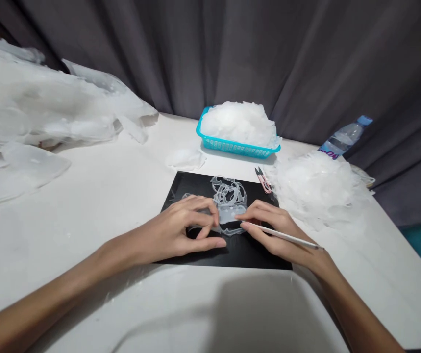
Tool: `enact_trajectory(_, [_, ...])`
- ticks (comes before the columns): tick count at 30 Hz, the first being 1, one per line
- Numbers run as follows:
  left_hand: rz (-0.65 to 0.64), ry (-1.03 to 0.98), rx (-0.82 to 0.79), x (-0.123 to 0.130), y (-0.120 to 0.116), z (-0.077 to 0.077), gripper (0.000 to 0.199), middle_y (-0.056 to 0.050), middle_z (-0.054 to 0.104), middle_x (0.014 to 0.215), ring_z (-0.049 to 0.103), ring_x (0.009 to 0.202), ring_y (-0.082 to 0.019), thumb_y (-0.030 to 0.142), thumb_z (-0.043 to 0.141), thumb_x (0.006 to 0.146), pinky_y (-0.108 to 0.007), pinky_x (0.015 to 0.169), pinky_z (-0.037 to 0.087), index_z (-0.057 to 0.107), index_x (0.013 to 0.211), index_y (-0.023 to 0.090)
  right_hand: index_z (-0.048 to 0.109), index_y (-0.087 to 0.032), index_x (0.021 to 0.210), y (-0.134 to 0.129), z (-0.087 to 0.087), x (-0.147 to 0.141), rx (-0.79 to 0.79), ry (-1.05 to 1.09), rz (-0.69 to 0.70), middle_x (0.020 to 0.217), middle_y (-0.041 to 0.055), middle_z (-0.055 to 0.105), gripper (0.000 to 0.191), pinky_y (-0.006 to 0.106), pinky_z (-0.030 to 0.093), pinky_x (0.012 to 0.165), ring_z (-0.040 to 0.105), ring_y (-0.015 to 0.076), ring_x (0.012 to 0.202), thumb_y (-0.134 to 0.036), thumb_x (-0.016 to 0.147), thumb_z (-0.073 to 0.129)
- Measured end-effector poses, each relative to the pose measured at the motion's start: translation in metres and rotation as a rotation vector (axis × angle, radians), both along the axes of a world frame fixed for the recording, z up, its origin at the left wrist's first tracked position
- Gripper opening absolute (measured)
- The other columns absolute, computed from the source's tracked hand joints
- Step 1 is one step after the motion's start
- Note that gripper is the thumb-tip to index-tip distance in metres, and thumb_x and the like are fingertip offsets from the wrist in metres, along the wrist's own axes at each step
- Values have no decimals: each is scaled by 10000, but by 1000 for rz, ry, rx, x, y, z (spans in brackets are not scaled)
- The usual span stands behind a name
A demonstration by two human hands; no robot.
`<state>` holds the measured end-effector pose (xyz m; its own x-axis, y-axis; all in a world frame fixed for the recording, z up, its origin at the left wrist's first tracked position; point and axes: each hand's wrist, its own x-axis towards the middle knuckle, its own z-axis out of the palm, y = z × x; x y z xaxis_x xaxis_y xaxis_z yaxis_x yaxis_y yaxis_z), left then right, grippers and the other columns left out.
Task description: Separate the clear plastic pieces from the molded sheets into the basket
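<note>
A translucent, whitish cut-out sheet (228, 214) with looped openings lies on a black board (225, 257). My left hand (186, 225) rests over its left side, thumb stretched out and fingers bent but apart, covering part of the sheet. From the right, my right hand (274, 228) grips a slim white stick (287, 237), which lies across the hand with its rear end toward the wrist. The fingertips of that hand touch or nearly touch the sheet's right edge. Which kind of tool the stick is, I cannot tell.
Behind the board stands a turquoise basket (237, 147) heaped with white translucent pieces. Pink-handled thread snips (263, 180) lie at the board's upper right, beside a pile of clear scraps (320, 189). A plastic bottle (344, 137) leans behind it. Large translucent sheets (48, 108) fill the left.
</note>
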<state>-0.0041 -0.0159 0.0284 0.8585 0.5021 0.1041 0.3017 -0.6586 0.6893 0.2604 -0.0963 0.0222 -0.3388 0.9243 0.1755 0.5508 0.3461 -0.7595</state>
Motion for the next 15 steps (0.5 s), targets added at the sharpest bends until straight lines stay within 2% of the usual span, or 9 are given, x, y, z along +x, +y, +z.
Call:
enact_trajectory(2, [107,15,-57,5,-4,-4,384,11,683,861,645,750,-149,507,656,982,-272,713,475,526,780,207,743,-232,1133,1,0,-3,-16,19,14,1049,33,690,178,274,530,878,673,154,967,-224,1037,594])
enact_trajectory(5, [211,64,-20,12,-11,-11,453,41,668,860,619,651,-143,600,734,891,-264,595,410,542,1066,229,747,-231,1120,2,-1,-8,-38,45,41,1057,33,699,176,288,529,906,674,160,991,-228,1040,590])
enact_trajectory(7, [198,79,68,18,-14,-16,432,20,668,935,629,703,-157,571,694,939,-277,628,409,558,1172,234,745,-237,1140,2,-1,-10,-50,51,57,1078,31,701,186,293,528,919,672,159,1005,-244,1047,584])
enact_trajectory(9, [177,45,136,23,-15,-22,260,-4,657,974,627,814,-178,474,561,1049,-296,726,430,609,1121,229,721,-255,1230,1,0,-7,-25,48,46,1100,33,694,234,309,530,926,663,163,1009,-281,1066,557])
enact_trajectory(10, [169,13,148,26,-15,-25,239,-15,651,990,616,887,-190,430,511,1079,-308,795,438,627,1065,222,703,-271,1280,0,1,-5,17,34,16,1106,36,684,271,332,528,944,652,172,1022,-309,1083,521])
enact_trajectory(13, [188,-89,101,30,-11,-32,261,-26,641,1005,561,1014,-209,404,507,1086,-324,927,417,629,969,205,688,-335,1335,-6,4,7,260,-64,-206,1170,64,614,435,457,489,1034,576,228,1125,-377,1132,307])
enact_trajectory(15, [210,-115,3,31,-9,-35,270,-10,638,967,561,944,-183,415,511,1084,-296,871,421,624,961,203,711,-348,1310,-10,5,10,421,-167,-353,1253,84,551,506,521,463,1065,513,264,1180,-382,1131,239])
